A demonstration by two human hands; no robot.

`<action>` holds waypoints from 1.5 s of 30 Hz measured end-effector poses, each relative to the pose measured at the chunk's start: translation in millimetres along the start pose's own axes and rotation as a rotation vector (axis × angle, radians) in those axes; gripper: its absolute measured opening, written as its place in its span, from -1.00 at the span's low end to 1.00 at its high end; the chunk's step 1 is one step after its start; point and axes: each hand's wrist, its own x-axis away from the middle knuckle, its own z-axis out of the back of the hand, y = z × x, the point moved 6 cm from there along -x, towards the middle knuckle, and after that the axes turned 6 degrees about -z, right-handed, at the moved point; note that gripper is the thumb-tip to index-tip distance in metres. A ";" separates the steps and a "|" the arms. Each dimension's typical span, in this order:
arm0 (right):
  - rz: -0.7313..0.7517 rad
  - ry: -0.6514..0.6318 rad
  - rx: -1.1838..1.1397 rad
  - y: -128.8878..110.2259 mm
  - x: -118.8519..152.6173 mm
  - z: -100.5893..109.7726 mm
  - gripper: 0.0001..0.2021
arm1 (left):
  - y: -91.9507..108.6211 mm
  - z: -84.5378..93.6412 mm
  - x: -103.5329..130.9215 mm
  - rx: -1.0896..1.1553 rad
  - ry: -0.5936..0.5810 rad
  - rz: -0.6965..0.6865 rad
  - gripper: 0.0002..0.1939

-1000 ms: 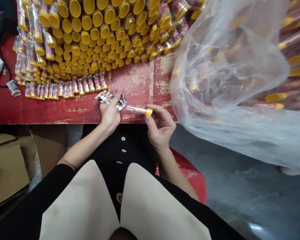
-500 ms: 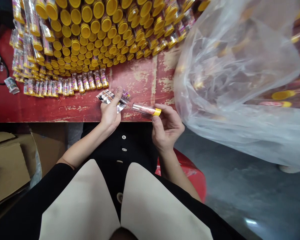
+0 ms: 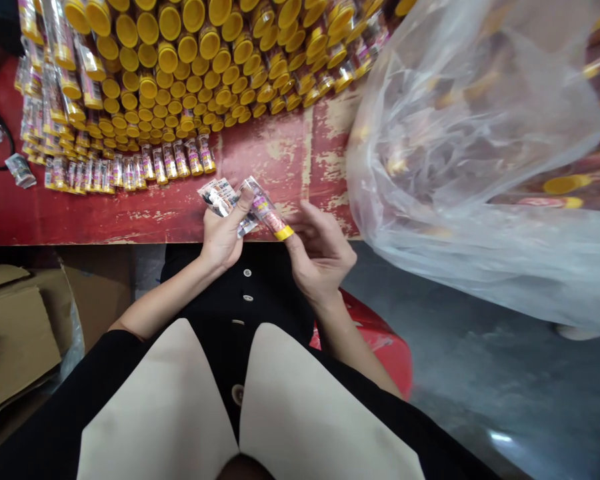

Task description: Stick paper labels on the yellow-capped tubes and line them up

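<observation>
My left hand is closed on a bunch of printed plastic wrappers near the table's front edge. A clear tube with a yellow cap slants beside my left thumb, its upper end against the wrappers and its cap toward the right. My right hand is at the capped end, thumb touching or nearly touching the cap, the other fingers spread and slightly curled. Whether the right fingers still grip the tube is hard to tell.
Many yellow-capped tubes are piled along the back of the red table. A large clear plastic bag with more tubes lies at the right. Cardboard is at the lower left, a red stool below the table.
The tube has moved left to the wrappers in my left hand and now slants with printed film around it. My right hand has shifted left and its fingers have loosened.
</observation>
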 end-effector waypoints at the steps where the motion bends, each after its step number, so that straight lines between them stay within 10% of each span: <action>1: -0.013 0.011 0.016 1.4 -0.4 -1.9 -0.57 | -0.2 -0.8 2.9 -0.023 -0.016 -0.006 -0.74; 10: 0.017 0.143 0.108 -6.0 -9.5 -13.5 -0.82 | 2.0 0.5 11.4 -0.052 -0.073 -0.036 -0.58; 16: -0.009 0.014 -0.012 -8.3 -22.4 -52.1 -0.80 | 28.0 20.7 -2.5 0.091 0.006 -0.123 -0.75; 26: 0.244 -0.495 -0.021 -43.1 -66.6 -318.0 -0.76 | 133.3 175.3 -24.7 0.340 0.417 -0.449 -0.88; 30: 0.238 -0.563 0.143 -39.7 -58.2 -379.7 -0.72 | 161.8 215.4 -28.1 0.300 0.486 -0.591 -0.95; 35: 0.237 -0.594 0.012 -48.6 -31.8 -330.2 -0.74 | 160.0 213.8 -30.6 0.290 0.481 -0.531 -0.93; 40: -0.122 -0.746 -0.085 -22.5 -18.7 -247.3 -0.68 | 116.2 156.8 -25.8 0.280 0.356 -0.333 -0.91; 45: -0.227 -0.715 -0.089 -4.9 -28.4 -211.2 -0.74 | 90.3 122.2 -30.8 0.175 0.274 -0.289 -0.89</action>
